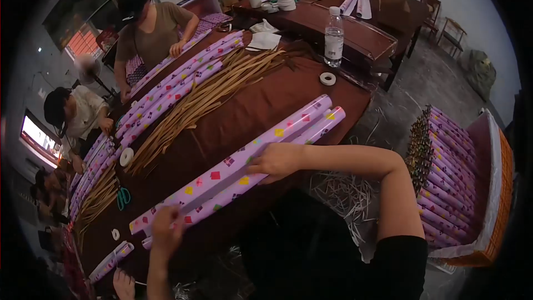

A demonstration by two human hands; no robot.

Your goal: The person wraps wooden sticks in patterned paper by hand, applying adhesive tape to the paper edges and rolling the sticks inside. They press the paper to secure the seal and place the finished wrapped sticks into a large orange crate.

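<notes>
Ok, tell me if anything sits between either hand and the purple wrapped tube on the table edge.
Nothing visible does. The right hand rests directly on the purple wrapped tube near its middle, and the left hand touches its near end. The strips and the tape roll lie farther back on the table.

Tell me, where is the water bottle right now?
The water bottle stands upright at the far end of the brown table, upper middle of the head view, just behind a roll of tape.

- Long brown table (250,114) under both hands.
- Purple wrapped tubes (239,169) right beneath the palms.
- Beyond the fingers: brown strips (211,97), more purple rolls (177,80).
- Tape roll (327,78), water bottle (333,36) far past the right hand (277,160).
- Scissors (122,198) beside the left hand (166,233).
</notes>
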